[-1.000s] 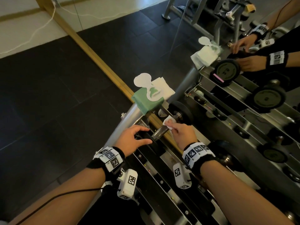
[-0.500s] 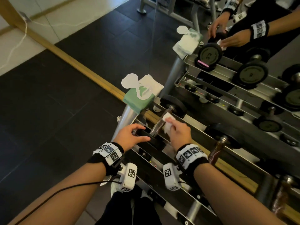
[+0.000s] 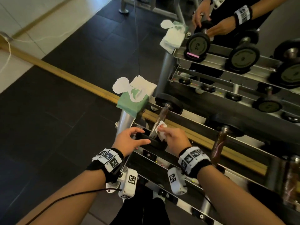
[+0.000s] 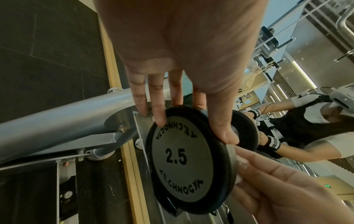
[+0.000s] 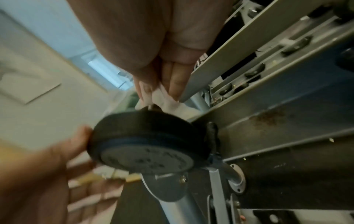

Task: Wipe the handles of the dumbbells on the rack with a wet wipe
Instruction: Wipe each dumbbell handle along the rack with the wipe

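A 2.5 dumbbell lies at the left end of the rack's top tier point(image 3: 193, 120). Its bare handle point(image 3: 162, 113) runs away from me to the far plate point(image 3: 168, 101). My left hand point(image 3: 139, 136) grips the rim of the near plate point(image 3: 156, 143) between thumb and fingers; the left wrist view shows the thumb point(image 4: 224, 128) on the plate point(image 4: 187, 159). My right hand point(image 3: 165, 132) pinches a white wet wipe point(image 3: 161, 131) against the lower part of the handle. In the right wrist view the wipe point(image 5: 168, 100) bunches just behind the plate point(image 5: 149, 141).
A green wet-wipe pack point(image 3: 132, 101) with its flap open sits on the rack's left end post. A second dumbbell with a rusty handle point(image 3: 219, 143) lies to the right. A mirror behind repeats the rack and my hands. Dark floor point(image 3: 48, 127) lies to the left.
My right hand has slid the wipe down the handle from the far end toward the near plate. The left hand has kept its hold on the plate.
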A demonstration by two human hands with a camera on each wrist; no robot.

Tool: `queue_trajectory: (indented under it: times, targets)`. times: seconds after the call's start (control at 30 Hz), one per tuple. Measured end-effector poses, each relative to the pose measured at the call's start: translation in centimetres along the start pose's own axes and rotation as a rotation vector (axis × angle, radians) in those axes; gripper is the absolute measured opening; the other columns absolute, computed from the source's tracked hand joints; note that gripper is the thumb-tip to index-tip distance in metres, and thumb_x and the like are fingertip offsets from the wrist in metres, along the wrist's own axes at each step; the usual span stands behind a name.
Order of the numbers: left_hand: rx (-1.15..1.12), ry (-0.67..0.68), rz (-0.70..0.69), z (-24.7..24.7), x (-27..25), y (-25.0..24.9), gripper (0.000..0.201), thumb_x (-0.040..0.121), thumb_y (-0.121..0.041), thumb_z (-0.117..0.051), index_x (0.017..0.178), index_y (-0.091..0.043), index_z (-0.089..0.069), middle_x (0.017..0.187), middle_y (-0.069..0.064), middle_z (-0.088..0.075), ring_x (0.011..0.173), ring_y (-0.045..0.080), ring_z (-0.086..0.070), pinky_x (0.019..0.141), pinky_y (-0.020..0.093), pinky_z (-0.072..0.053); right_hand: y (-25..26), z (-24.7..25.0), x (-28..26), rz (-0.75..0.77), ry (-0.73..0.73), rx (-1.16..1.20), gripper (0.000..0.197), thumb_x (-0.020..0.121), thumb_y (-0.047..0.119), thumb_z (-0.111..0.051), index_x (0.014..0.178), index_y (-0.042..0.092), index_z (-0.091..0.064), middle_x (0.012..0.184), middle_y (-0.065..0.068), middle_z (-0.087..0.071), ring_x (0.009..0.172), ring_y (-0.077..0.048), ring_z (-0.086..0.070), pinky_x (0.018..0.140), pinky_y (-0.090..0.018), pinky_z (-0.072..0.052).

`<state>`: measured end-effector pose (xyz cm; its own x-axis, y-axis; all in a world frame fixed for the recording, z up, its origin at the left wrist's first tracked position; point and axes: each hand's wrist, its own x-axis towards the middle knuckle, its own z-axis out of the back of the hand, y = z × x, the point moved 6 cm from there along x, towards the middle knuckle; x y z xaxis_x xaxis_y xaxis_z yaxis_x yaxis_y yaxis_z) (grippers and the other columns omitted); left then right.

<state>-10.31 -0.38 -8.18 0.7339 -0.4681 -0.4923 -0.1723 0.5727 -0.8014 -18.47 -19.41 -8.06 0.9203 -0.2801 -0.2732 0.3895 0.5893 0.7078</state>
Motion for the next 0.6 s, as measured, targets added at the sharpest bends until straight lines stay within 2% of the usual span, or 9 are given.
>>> queue_trajectory:
  times: [0.07, 0.17, 0.2, 0.27, 0.33, 0.4, 0.47, 0.57, 0.6]
  targets:
    - [0.001, 0.015, 0.018, 0.1, 0.3, -0.1, 0.039, 0.068, -0.041, -0.087, 0.102, -0.042, -0.068, 0.118, -0.012, -0.064, 0.111, 0.008, -0.059, 0.078, 0.020, -0.045, -0.2, 1.7, 1.0, -0.040, -0.133, 0.110, 0.034, 0.101, 0.017, -0.045, 0.125, 0.032, -0.064, 0.113, 0.002, -0.065, 0.094, -0.006, -0.060, 0.076, -0.012, -0.040]
    - [0.021, 0.035, 0.039, 0.4, 0.6, -0.4, 0.038, 0.066, -0.040, -0.089, 0.099, -0.040, -0.069, 0.108, -0.012, -0.068, 0.101, 0.003, -0.063, 0.071, 0.015, -0.044, 0.1, 3.0, 2.8, -0.072, -0.246, 0.109, 0.034, 0.101, 0.014, -0.046, 0.126, 0.027, -0.066, 0.112, -0.002, -0.067, 0.099, -0.016, -0.061, 0.087, -0.025, -0.046]
    - [0.034, 0.043, 0.041, 0.4, 0.7, -0.5, 0.038, 0.066, -0.039, -0.089, 0.099, -0.040, -0.069, 0.105, -0.014, -0.069, 0.096, 0.001, -0.064, 0.067, 0.011, -0.044, 0.3, 2.8, 3.2, -0.072, -0.247, 0.098, 0.034, 0.101, 0.015, -0.046, 0.126, 0.026, -0.065, 0.111, -0.002, -0.067, 0.100, -0.016, -0.060, 0.089, -0.027, -0.045]
    - [0.043, 0.043, 0.038, 0.4, 0.8, -0.5, 0.038, 0.066, -0.039, -0.089, 0.099, -0.039, -0.069, 0.103, -0.014, -0.069, 0.092, -0.001, -0.065, 0.059, 0.007, -0.046, 0.4, 2.0, 3.3, -0.076, -0.246, 0.113, 0.033, 0.102, 0.019, -0.046, 0.127, 0.030, -0.064, 0.103, 0.003, -0.065, 0.093, -0.010, -0.060, 0.080, -0.016, -0.041]
    - [0.040, 0.035, 0.023, 0.5, 0.8, -0.4, 0.038, 0.067, -0.037, -0.089, 0.101, -0.037, -0.069, 0.105, -0.012, -0.069, 0.096, 0.001, -0.063, 0.066, 0.011, -0.045, 0.4, 1.0, 2.4, -0.081, -0.234, 0.098, 0.033, 0.102, 0.021, -0.045, 0.128, 0.033, -0.062, 0.101, 0.006, -0.063, 0.084, 0.001, -0.057, 0.072, -0.008, -0.038]
    - [0.037, 0.029, 0.013, 0.5, 0.9, -0.3, 0.039, 0.068, -0.035, -0.089, 0.102, -0.033, -0.070, 0.105, -0.010, -0.070, 0.100, 0.004, -0.062, 0.071, 0.015, -0.043, 0.1, -0.2, 1.3, -0.045, -0.144, 0.041, 0.037, 0.101, 0.016, -0.047, 0.131, 0.033, -0.060, 0.111, 0.001, -0.066, 0.093, -0.007, -0.061, 0.085, -0.018, -0.048]
    - [0.026, 0.048, 0.018, 0.4, 1.1, -0.2, 0.038, 0.068, -0.033, -0.089, 0.101, -0.030, -0.070, 0.105, -0.007, -0.070, 0.099, 0.006, -0.063, 0.063, 0.011, -0.047, -0.1, -1.0, 0.2, -0.013, -0.037, -0.026, 0.040, 0.099, 0.010, -0.048, 0.129, 0.031, -0.062, 0.120, -0.003, -0.067, 0.107, -0.017, -0.062, 0.095, -0.030, -0.049]
    - [0.015, 0.075, 0.021, 0.4, 1.3, -0.3, 0.037, 0.068, -0.030, -0.089, 0.100, -0.030, -0.071, 0.105, -0.004, -0.069, 0.096, 0.006, -0.063, 0.053, 0.004, -0.047, -0.7, 0.1, 0.0, -0.081, -0.024, 0.111, 0.036, 0.100, 0.011, -0.047, 0.119, 0.034, -0.067, 0.121, 0.002, -0.065, 0.100, -0.009, -0.060, 0.080, -0.013, -0.043]
    - [0.015, 0.078, 0.023, 0.4, 1.4, -0.3, 0.036, 0.068, -0.031, -0.089, 0.099, -0.030, -0.071, 0.105, -0.004, -0.069, 0.096, 0.006, -0.064, 0.054, 0.003, -0.047, -0.7, 0.9, 0.3, -0.107, -0.069, 0.178, 0.034, 0.101, 0.014, -0.047, 0.119, 0.034, -0.067, 0.120, 0.001, -0.064, 0.099, -0.008, -0.059, 0.079, -0.014, -0.043]
